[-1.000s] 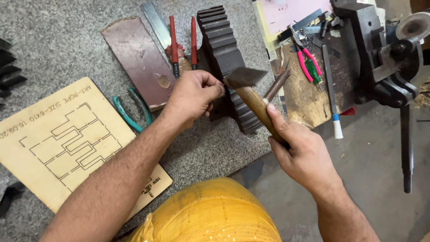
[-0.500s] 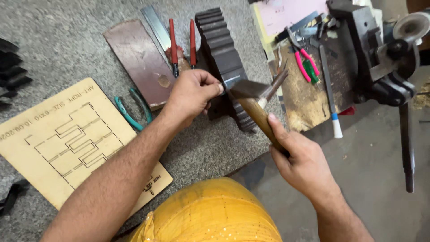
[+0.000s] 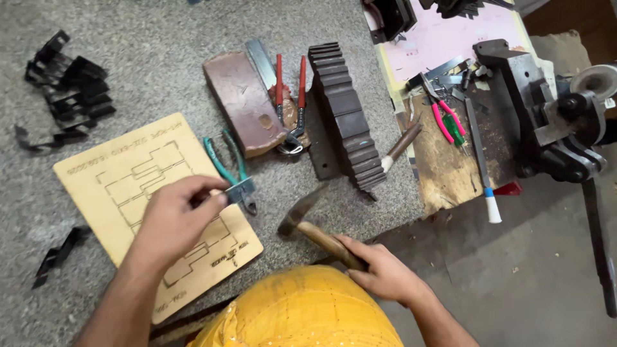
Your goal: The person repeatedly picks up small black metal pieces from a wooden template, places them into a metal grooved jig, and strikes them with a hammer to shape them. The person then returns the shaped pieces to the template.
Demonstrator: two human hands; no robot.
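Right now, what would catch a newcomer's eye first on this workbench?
Probably the right hand at the bottom, gripping a wooden-handled hammer. Next, the left hand pinching a small metal piece over the cut plywood board, and the dark stepped metal block at the centre.

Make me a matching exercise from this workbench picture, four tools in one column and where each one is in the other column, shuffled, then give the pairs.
Things:
1. hammer
2. green-handled pliers
3. wooden board with cut outlines
4. grooved metal block

Places:
A. lying flat under the left hand
B. on the grey surface, right of the red-handled tools
C. held by its wooden handle in the right hand
D. beside the left hand's fingers, at the board's edge

Pairs: 1-C, 2-D, 3-A, 4-B
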